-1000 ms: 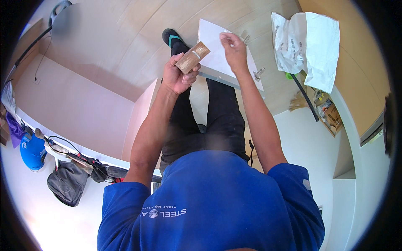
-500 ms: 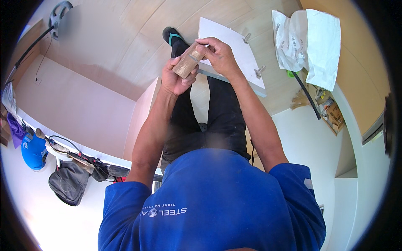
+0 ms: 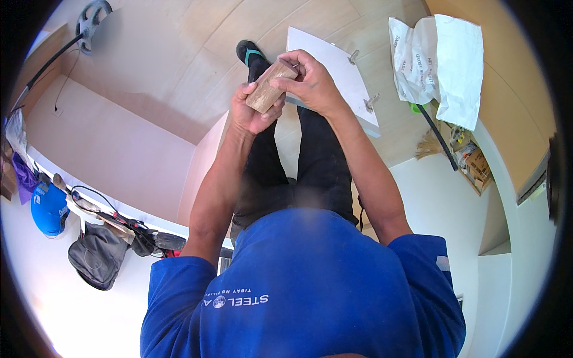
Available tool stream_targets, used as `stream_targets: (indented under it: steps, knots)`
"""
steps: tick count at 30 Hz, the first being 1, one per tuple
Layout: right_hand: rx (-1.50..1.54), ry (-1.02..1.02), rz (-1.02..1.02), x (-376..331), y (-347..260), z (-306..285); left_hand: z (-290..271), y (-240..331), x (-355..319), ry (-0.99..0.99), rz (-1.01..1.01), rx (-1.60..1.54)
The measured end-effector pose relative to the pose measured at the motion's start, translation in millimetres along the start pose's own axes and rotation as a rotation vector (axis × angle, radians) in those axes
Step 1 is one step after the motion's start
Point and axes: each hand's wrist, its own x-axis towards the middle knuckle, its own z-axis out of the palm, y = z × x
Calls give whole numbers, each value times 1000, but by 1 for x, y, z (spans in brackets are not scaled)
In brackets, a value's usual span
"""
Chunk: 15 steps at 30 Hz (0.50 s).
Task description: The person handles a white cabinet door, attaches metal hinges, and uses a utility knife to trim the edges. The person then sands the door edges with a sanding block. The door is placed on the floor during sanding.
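A brown, rough-faced wooden block is held up in front of me in both hands. My left hand cradles it from below, thumb along one side and fingers curled round the other. On its far right end, my right hand is closed, with the thumb lying across the upper face and the fingers over the edge. Beyond my right hand, a white panel with two metal hinges along its edge rests beside my legs.
At left stands a pale open cabinet; a blue helmet and black bag lie behind it. A white sack, a black pole and a box of scraps are at right. My sandalled foot is ahead.
My right thumb has shifted across the block's upper face, and the grey mark seen there before no longer shows. My left hand keeps its hold.
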Motion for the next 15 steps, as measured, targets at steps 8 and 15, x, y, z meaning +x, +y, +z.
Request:
stream_targets:
  steps: [8,15]
  knots:
    - [-268,-34,-204,-31,-69,10,65,8,-22,3,48,83]
    - [-401,27,-290,-69,-140,31,115,6,-56,-200,84,185]
